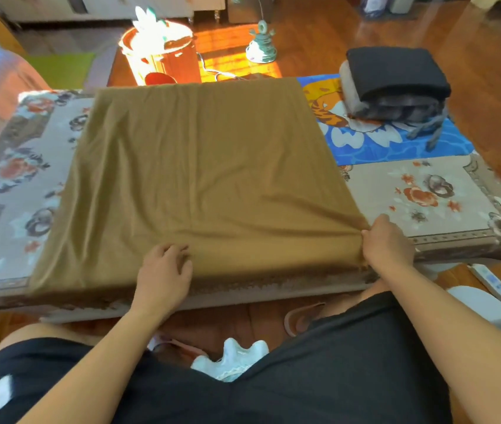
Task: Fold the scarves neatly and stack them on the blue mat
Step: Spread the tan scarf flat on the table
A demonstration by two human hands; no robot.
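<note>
Lying spread flat across the floral desk (444,191), a brown scarf (200,179); left hand (163,270) rests on its near edge with curled fingers, right hand (388,243) pinches its near right corner. Folded scarves (395,84) sit stacked on the blue mat (395,145).

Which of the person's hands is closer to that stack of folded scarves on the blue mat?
Right. The right hand pinches the brown scarf at its near right corner, nearer the folded stack. The left hand grips the near edge, further left.
</note>
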